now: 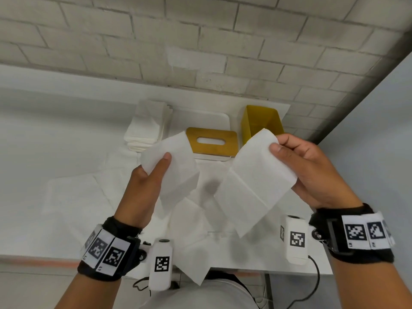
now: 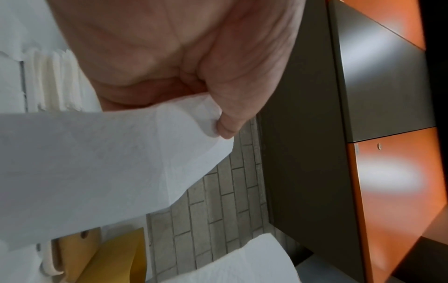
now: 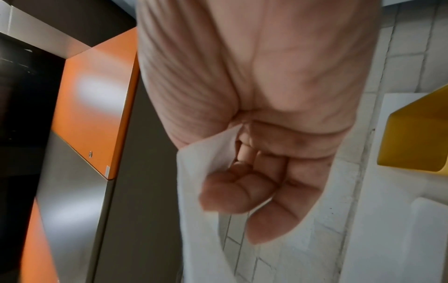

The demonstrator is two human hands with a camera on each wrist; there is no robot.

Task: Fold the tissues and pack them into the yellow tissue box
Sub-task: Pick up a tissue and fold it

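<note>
I hold one white tissue (image 1: 252,179) up in the air over the table, a top corner in each hand, and its middle sags toward me. My left hand (image 1: 160,163) pinches the left corner under the thumb; in the left wrist view the thumb (image 2: 227,126) presses on the tissue (image 2: 97,162). My right hand (image 1: 281,144) pinches the right corner, its fingers (image 3: 242,191) curled behind the tissue (image 3: 194,191). The yellow tissue box (image 1: 260,121) stands open at the back right. Its wooden lid (image 1: 211,141) with a slot lies to the left of it.
A stack of white tissues (image 1: 147,126) sits at the back left. The lid rests on a white tray (image 1: 200,119). Unfolded tissues (image 1: 73,197) lie spread on the white table below my hands. A brick wall (image 1: 200,41) rises behind the table.
</note>
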